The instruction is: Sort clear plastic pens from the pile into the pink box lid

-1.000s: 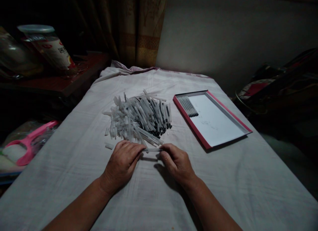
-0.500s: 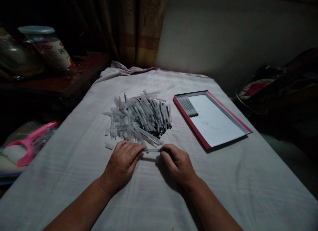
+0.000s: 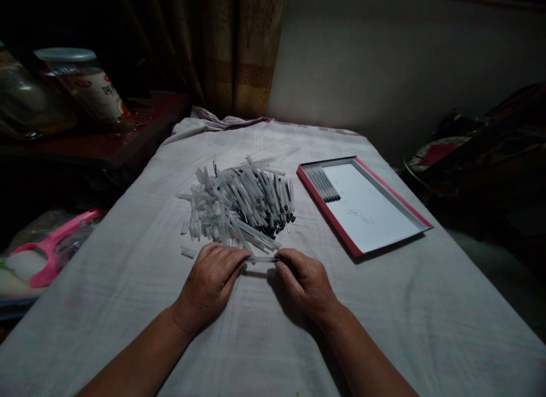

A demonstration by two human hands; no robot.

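A clear pen (image 3: 261, 260) lies level between my two hands, just above the cloth. My left hand (image 3: 212, 276) pinches its left end, and my right hand (image 3: 305, 280) pinches the right end, where a dark tip shows by the fingers. Both ends are partly hidden by the fingertips. Just beyond my hands spreads a heap of pens and clear caps (image 3: 243, 201), with black ends toward the right. To the right, a shallow red-rimmed box (image 3: 330, 223) holds a row of several pens (image 3: 323, 184) at its far left corner.
A pale checked cloth (image 3: 384, 306) covers the table. On a dark red side table (image 3: 128, 141) at the left stand a lidded jar (image 3: 96, 92) and another container. A pink-handled item (image 3: 55, 243) lies at the lower left. A curtain (image 3: 251, 50) hangs behind.
Almost nothing differs. Both hands keep hold of the pen in the same place; the view has shifted very slightly.
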